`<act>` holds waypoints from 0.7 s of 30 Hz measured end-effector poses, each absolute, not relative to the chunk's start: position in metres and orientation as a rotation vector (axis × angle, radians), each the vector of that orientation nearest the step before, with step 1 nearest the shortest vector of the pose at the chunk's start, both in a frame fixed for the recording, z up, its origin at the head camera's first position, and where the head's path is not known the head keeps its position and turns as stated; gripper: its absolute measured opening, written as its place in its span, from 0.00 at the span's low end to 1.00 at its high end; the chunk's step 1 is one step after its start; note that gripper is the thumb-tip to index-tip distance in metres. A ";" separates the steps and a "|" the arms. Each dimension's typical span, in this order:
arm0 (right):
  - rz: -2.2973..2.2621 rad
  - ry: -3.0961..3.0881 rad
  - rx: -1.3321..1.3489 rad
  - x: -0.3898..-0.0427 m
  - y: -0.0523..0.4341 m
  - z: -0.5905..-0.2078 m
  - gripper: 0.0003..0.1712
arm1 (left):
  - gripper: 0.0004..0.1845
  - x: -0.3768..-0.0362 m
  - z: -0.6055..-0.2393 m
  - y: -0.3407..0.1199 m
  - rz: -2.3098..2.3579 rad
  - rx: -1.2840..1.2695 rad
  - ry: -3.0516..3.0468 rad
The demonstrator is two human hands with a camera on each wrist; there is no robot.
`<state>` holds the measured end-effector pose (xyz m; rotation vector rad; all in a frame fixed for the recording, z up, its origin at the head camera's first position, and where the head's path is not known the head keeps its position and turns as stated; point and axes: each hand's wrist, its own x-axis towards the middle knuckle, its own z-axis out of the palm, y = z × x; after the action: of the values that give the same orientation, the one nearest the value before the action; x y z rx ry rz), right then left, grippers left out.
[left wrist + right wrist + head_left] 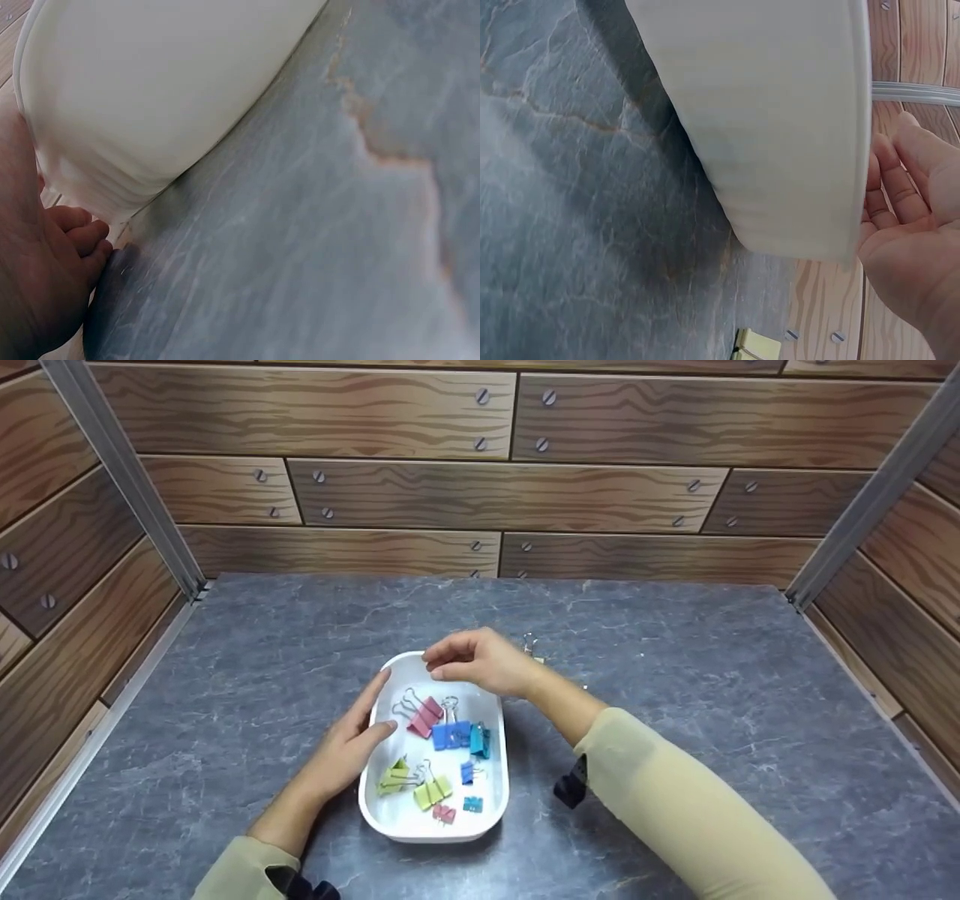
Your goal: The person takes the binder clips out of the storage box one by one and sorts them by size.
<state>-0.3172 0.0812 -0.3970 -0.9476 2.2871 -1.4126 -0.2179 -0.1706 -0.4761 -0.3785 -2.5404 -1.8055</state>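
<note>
Binder clips [439, 735] in pink, blue and green already lie in the white tray [491, 802] on the counter [712, 697]. Left hand [352, 742] rests flat against its rim; right hand [480, 660] hovers above, grip loosely curled, empty. One clip [531, 643] remains outside.

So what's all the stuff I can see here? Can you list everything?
white tray: one, white, middle of the table, holding the clips
pink clips: one big near the tray's far left, one tiny at the near end
blue clips: one big blue, one teal beside it, two tiny ones nearer
yellow-green clips: two, near left part of the tray
clip on the table: one, mostly hidden behind the right hand, colour unclear
table: one, grey marbled
walls: wood-plank pattern, on three sides
left hand: open, against the tray's left rim
right hand: fingers curled, over the tray's far end; holds nothing I can see
</note>
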 end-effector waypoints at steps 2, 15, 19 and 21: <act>-1.408 2.274 -0.951 -0.317 0.079 -0.398 0.18 | 0.40 -0.218 -0.476 -0.170 -1.813 -0.381 -2.535; -1.310 2.289 -0.963 -0.316 0.072 -0.402 0.20 | 0.40 -0.218 -0.475 -0.169 -1.815 -0.356 -2.546; -1.273 2.297 -0.980 -0.315 0.069 -0.403 0.20 | 0.40 -0.218 -0.475 -0.170 -1.796 -0.352 -2.557; -1.257 2.301 -0.980 -0.314 0.067 -0.403 0.20 | 0.40 -0.218 -0.475 -0.171 -1.793 -0.347 -2.560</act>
<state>-0.3142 0.0674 -0.4035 -0.9797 2.3013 -1.2566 -0.2178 -0.1706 -0.4754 -0.3467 -2.5597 -1.7934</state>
